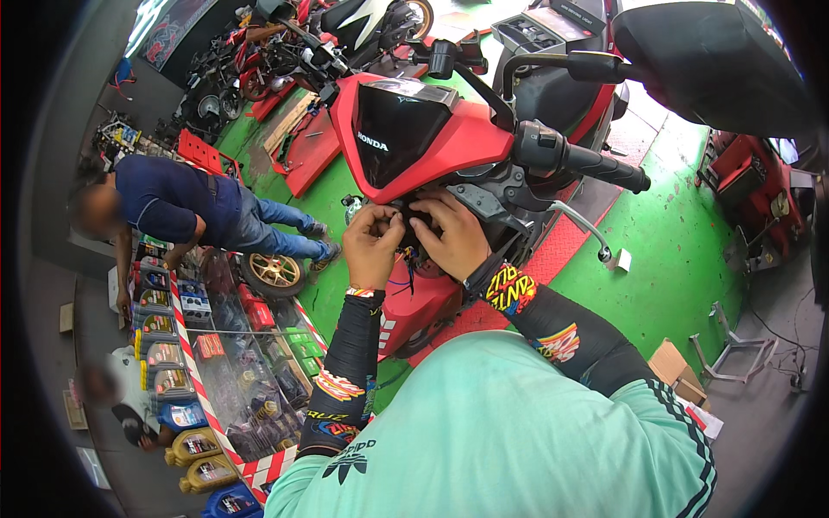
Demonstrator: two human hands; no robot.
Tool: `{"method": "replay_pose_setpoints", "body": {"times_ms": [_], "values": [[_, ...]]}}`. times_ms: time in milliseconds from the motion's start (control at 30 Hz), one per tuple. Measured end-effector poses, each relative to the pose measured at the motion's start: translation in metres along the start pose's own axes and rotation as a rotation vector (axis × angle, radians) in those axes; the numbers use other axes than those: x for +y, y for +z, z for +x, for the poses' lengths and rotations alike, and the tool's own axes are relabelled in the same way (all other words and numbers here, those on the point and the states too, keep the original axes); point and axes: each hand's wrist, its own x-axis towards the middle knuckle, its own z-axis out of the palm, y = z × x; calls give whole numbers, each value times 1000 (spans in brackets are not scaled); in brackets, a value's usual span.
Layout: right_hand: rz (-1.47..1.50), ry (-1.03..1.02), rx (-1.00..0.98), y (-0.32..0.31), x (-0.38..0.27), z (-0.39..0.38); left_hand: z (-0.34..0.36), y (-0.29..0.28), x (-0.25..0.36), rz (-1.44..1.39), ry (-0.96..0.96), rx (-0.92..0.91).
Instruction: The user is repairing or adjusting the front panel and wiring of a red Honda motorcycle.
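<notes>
Below the red motorcycle cowl (pixel 473 142): left hand (pixel 371 243), fingertips pressed together, contents indistinct; right hand (pixel 453 238), grip indeterminable. Tugging could strain thin wires (pixel 409 257) there.

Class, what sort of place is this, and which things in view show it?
Probably a motorcycle workshop: a red motorcycle with exposed wires, a separate gold-rimmed wheel, and a row of plastic bottles.

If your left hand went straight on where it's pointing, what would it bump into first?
Probably the lower edge of the red handlebar cowl, just beyond the left hand. Depth is unclear, so it could slip underneath.
</notes>
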Motion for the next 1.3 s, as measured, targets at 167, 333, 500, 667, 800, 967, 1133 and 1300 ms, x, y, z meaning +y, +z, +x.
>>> {"method": "replay_pose_setpoints", "body": {"times_ms": [167,333,500,667,800,967,1133,1300], "values": [[-217,-165,87,2,5,7,0,-1,-4,-30,20,-8],[-282,-280,135,6,12,9,1,-2,-7,-43,-6,-40],[-308,-306,114,5,14,9,3,-9,-3,27,2,-139],[-247,-322,78,4,15,13,2,-11,5,-106,-142,-133],[-196,-358,115,6,12,17,1,-13,8,-165,-167,-121],[-138,-298,62,4,4,17,4,-17,6,-244,-103,-155],[-129,-278,104,6,-1,17,6,-22,6,-53,16,-131],[-173,-247,83,7,-1,15,2,-22,9,35,104,-74]]}}
